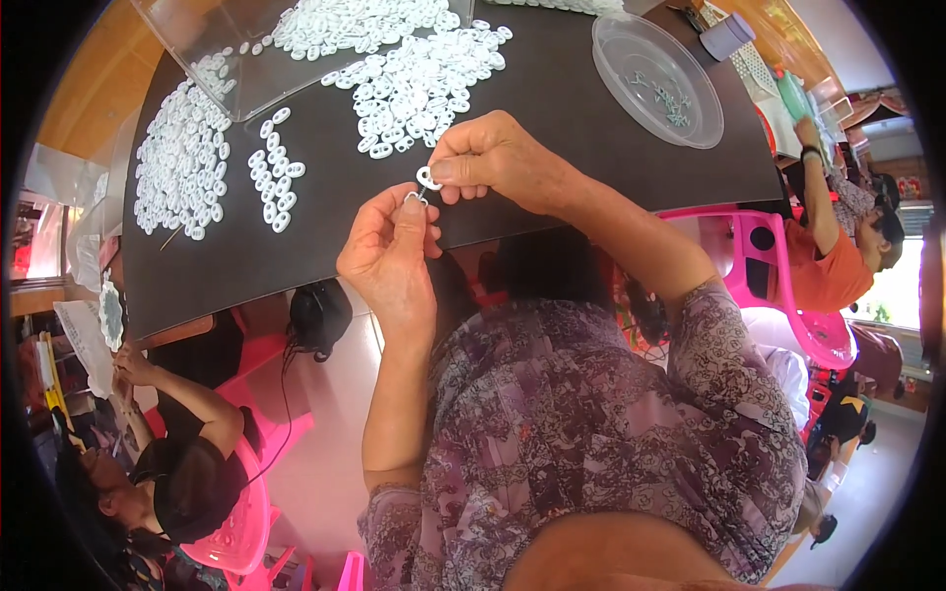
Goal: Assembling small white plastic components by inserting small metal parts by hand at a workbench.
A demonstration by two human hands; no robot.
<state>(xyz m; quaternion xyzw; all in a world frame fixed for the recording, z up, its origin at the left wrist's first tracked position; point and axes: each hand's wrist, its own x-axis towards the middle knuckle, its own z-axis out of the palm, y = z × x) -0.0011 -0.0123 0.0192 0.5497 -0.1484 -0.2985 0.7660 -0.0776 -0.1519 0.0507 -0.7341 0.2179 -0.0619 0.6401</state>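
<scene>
Over the near edge of the dark table, my two hands meet fingertip to fingertip. My right hand (507,163) pinches a small white oval plastic piece (426,178) with a hole in it. Thumb and fingers of my left hand (394,246) are closed on a small pale part (416,198) just below that piece. A thin dark, metal-looking bit shows between the two; its exact kind is too small to tell. Just beyond my hands lies a heap of white oval pieces (419,89), each with holes.
Another heap of white pieces (180,163) and a short row (276,172) lie left, by a clear plastic box (236,110). A round clear dish (606,74) at right holds small metal parts. People sit on both sides, near pink chairs (774,256).
</scene>
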